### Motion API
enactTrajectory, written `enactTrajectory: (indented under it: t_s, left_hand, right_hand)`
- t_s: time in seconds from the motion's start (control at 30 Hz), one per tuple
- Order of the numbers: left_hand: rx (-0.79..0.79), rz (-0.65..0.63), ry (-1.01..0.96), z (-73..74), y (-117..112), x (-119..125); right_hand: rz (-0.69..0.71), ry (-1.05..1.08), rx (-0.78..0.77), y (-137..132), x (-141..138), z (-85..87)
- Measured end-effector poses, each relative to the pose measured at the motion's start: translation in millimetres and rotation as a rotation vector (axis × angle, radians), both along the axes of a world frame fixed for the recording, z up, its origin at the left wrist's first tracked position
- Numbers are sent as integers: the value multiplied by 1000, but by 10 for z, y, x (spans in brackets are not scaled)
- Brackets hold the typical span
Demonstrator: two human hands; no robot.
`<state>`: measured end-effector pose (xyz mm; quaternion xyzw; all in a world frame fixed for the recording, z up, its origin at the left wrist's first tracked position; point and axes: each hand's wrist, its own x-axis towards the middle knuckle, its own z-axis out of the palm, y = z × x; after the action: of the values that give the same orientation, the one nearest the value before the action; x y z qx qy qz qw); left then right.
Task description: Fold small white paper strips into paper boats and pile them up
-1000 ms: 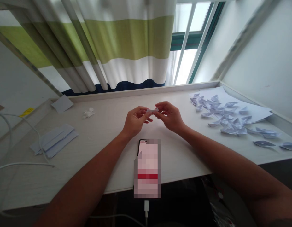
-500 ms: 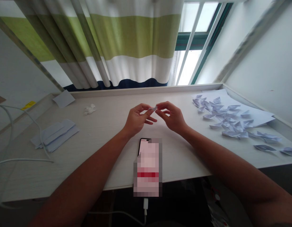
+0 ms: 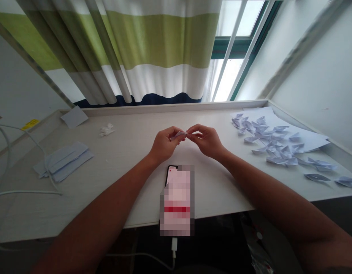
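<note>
My left hand (image 3: 164, 144) and my right hand (image 3: 207, 140) meet above the middle of the pale desk (image 3: 130, 160). Between their fingertips they pinch a small folded piece of white paper (image 3: 181, 134). Both hands have their fingers closed on it, one at each end. A phone (image 3: 177, 198) lies flat on the desk just in front of my wrists, its screen lit.
Several small folded paper boats (image 3: 267, 140) lie scattered on white sheets (image 3: 309, 139) at the right. A stack of paper strips (image 3: 63, 161) lies at the left, with a white cable (image 3: 22, 192) beside it. A crumpled scrap (image 3: 107, 129) and a paper square (image 3: 74, 116) sit near the striped curtain (image 3: 136, 57).
My fingers have closed tighter on the folded paper and both hands have dropped slightly toward the desk. The view has shifted a little.
</note>
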<state>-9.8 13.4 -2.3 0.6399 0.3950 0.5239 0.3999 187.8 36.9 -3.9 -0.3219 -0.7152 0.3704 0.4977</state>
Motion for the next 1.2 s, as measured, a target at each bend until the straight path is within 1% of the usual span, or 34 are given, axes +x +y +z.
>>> enactTrajectory:
  t_s: [0.1, 0.2, 0.3, 0.37, 0.43, 0.53, 0.6, 0.67, 0.73, 0.8, 0.9, 0.97, 1.1, 1.2]
  left_hand:
    - [23, 21, -38, 24, -4, 4]
    - [0, 6, -92, 34, -7, 12]
    - [-24, -2, -127, 32, -1, 10]
    - [-32, 5, -132, 38, 0, 8]
    - [-46, 11, -135, 51, -3, 10]
    - [-85, 6, -149, 66, -8, 19]
    - [-104, 5, -152, 70, -6, 19]
    - [-110, 9, -146, 73, 1, 11]
    - [-105, 11, -142, 81, 7, 0]
    - [-93, 6, -140, 94, 9, -9]
    - [-82, -8, -136, 118, -1, -15]
    - [-83, -19, -128, 131, -14, -18]
    - [-67, -41, -85, 142, -36, -20]
    - [-54, -52, -76, 132, -35, -11]
  right_hand:
    - [8, 122, -68, -6, -31, -6]
    - [-25, 207, -144, -1, -39, -3]
    - [1, 203, -233, 20, -31, -9]
    - [37, 179, -258, 29, -28, -17]
    - [40, 184, -234, 25, -33, -19]
    - [-8, 198, -164, -6, -47, -10]
    - [-31, 173, -120, -30, -50, 4]
    - [-23, 139, -100, -46, -44, 18]
    - [16, 134, -127, -46, -35, 28]
    - [57, 167, -191, -30, -25, 27]
    - [68, 178, -254, -1, -13, 13]
    - [51, 124, -227, 7, 0, 7]
    - [39, -30, -122, -3, 36, 18]
    - [53, 4, -131, 7, 47, 18]
